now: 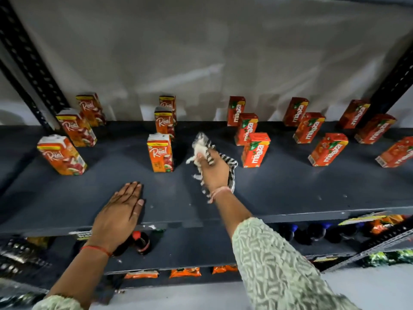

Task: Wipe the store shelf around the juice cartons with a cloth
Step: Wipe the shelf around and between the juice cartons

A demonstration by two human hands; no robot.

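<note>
A dark grey shelf [290, 189] carries rows of orange juice cartons. "Real" cartons stand on the left, the nearest middle one [160, 152] just left of the cloth. "Maaza" cartons stand on the right, the closest [255, 150] just right of it. My right hand [213, 170] grips a black-and-white striped cloth [202, 145] and presses it on the shelf in the gap between those two cartons. My left hand [120, 208] lies flat, palm down and fingers together, on the shelf near its front edge, holding nothing.
A white sheet [201, 59] hangs behind the shelf. Black perforated uprights [33, 70] stand at both back corners. Below the front edge, lower shelves hold dark bottles [142, 242] and orange snack packets [184, 272].
</note>
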